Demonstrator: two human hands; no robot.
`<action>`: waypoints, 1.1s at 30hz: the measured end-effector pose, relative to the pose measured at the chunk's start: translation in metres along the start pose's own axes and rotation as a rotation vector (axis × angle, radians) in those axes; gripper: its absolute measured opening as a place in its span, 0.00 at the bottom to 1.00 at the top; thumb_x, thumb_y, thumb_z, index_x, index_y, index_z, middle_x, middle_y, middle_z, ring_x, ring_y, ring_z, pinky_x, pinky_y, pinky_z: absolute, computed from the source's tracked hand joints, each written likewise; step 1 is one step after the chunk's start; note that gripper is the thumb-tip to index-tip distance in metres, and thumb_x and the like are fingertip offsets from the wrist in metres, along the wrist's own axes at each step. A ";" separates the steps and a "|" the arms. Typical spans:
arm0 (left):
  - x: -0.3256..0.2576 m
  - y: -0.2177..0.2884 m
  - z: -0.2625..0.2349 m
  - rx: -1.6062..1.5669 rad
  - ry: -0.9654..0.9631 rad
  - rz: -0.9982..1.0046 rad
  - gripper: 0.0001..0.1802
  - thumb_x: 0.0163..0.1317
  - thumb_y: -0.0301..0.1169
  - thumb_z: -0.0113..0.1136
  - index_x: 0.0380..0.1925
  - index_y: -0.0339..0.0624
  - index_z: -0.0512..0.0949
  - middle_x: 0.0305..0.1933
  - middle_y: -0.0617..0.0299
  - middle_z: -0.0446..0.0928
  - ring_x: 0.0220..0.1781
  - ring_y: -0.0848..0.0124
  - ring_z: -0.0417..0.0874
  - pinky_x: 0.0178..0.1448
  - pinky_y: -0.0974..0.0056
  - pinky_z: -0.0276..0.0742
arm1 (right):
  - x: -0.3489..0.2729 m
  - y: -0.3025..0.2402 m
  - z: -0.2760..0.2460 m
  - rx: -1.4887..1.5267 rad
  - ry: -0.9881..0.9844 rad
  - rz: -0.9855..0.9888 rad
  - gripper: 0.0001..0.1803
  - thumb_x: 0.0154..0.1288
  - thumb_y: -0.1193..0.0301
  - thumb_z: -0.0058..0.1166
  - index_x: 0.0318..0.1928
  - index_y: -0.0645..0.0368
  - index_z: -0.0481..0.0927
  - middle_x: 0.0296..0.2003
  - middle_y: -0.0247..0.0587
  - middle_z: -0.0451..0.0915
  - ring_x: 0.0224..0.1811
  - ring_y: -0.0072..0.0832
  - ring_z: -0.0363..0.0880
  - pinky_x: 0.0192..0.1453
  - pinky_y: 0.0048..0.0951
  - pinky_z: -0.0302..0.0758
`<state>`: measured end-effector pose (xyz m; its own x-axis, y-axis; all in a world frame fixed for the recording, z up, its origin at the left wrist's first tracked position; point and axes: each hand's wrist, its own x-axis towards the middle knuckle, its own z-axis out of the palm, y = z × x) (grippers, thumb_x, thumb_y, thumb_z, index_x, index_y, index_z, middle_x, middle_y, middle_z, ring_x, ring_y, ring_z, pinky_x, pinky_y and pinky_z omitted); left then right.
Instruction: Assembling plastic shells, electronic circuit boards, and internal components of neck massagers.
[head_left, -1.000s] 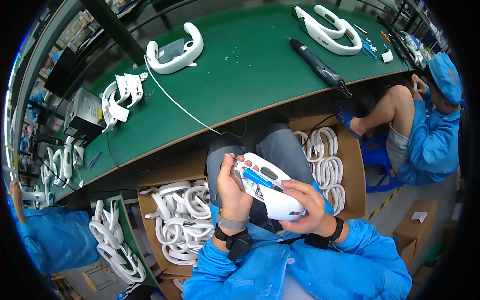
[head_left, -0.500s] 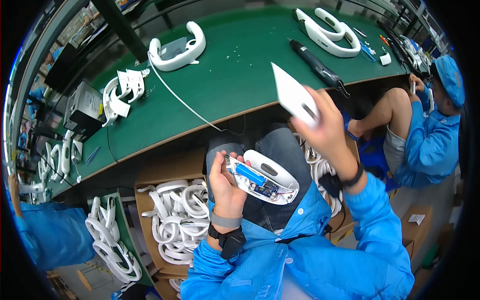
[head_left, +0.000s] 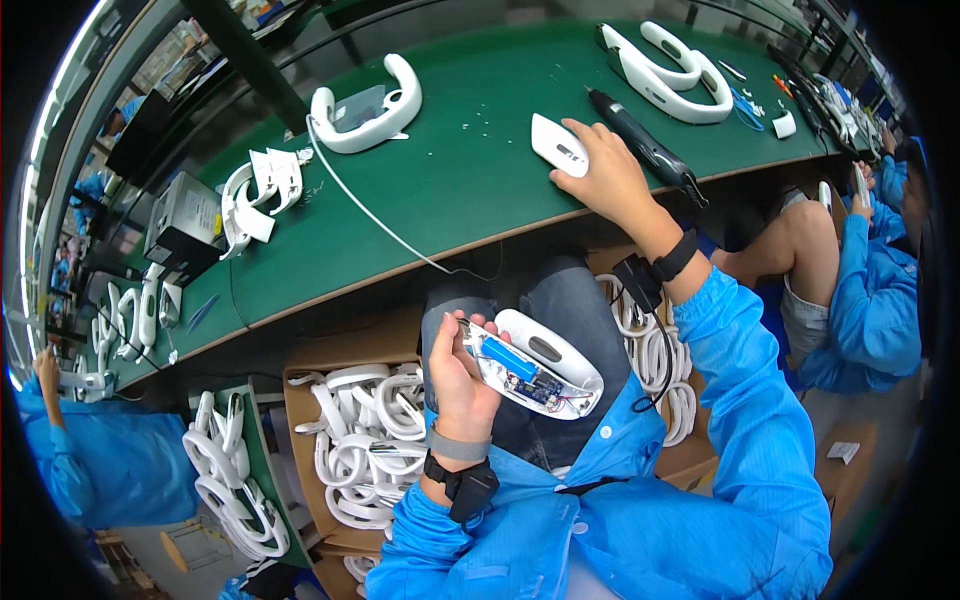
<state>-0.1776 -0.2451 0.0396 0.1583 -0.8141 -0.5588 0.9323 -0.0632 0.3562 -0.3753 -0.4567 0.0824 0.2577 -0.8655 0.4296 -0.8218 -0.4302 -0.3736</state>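
My left hand (head_left: pixel 465 390) is closed round one end of an opened white curved device (head_left: pixel 578 404) above my lap. Inside the open half lie a blue battery cell (head_left: pixel 506 357) and a small blue circuit board (head_left: pixel 546 388) with thin wires. The device's other arm, still covered, curves alongside. My right hand (head_left: pixel 612 178) is stretched out over the green bench (head_left: pixel 460 180), its fingers round a loose white cover (head_left: pixel 552 140) with a dark oval slot. The cover is at the bench surface; whether it rests fully on it I cannot tell.
Right of my right hand lies a black electric screwdriver (head_left: pixel 645 140). White curved devices (head_left: pixel 690 105) stand farther back, another (head_left: pixel 370 125) at the left with a white cable. Boxes of white housings (head_left: pixel 360 450) flank my legs. Co-workers in blue (head_left: pixel 870 300) sit on both sides.
My right hand has moved forward with the white cover, from above the bench's near edge down to the bench surface. My left hand keeps hold of the opened device.
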 end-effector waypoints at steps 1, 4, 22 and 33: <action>0.002 0.001 0.001 0.001 -0.005 -0.004 0.09 0.68 0.40 0.56 0.39 0.49 0.75 0.39 0.62 0.76 0.43 0.65 0.77 0.53 0.54 0.77 | -0.003 -0.002 -0.001 0.001 0.012 -0.021 0.37 0.51 0.59 0.65 0.63 0.55 0.72 0.45 0.48 0.74 0.51 0.45 0.75 0.54 0.42 0.74; 0.004 0.000 0.006 0.028 0.014 0.008 0.09 0.68 0.41 0.56 0.39 0.49 0.75 0.39 0.62 0.76 0.43 0.65 0.77 0.53 0.54 0.78 | -0.009 0.002 0.000 0.000 0.069 -0.072 0.35 0.51 0.63 0.64 0.62 0.55 0.73 0.43 0.46 0.74 0.49 0.44 0.76 0.53 0.41 0.74; -0.014 0.012 0.053 0.214 -0.108 0.010 0.16 0.76 0.41 0.44 0.55 0.45 0.66 0.46 0.54 0.76 0.47 0.61 0.81 0.50 0.50 0.81 | -0.090 -0.047 -0.030 0.619 0.017 -0.540 0.28 0.44 0.75 0.68 0.52 0.55 0.82 0.57 0.50 0.75 0.58 0.49 0.76 0.60 0.48 0.75; -0.027 0.014 0.044 0.589 -0.465 0.409 0.32 0.74 0.42 0.45 0.73 0.41 0.52 0.72 0.55 0.57 0.73 0.61 0.61 0.71 0.55 0.61 | -0.122 -0.100 -0.057 0.628 0.160 -0.248 0.21 0.46 0.68 0.70 0.45 0.54 0.84 0.45 0.40 0.84 0.54 0.41 0.82 0.58 0.44 0.77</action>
<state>-0.1835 -0.2495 0.0923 0.1756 -0.9843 0.0169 0.4896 0.1022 0.8659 -0.3534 -0.2935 0.1147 0.2826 -0.6945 0.6617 -0.2858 -0.7194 -0.6330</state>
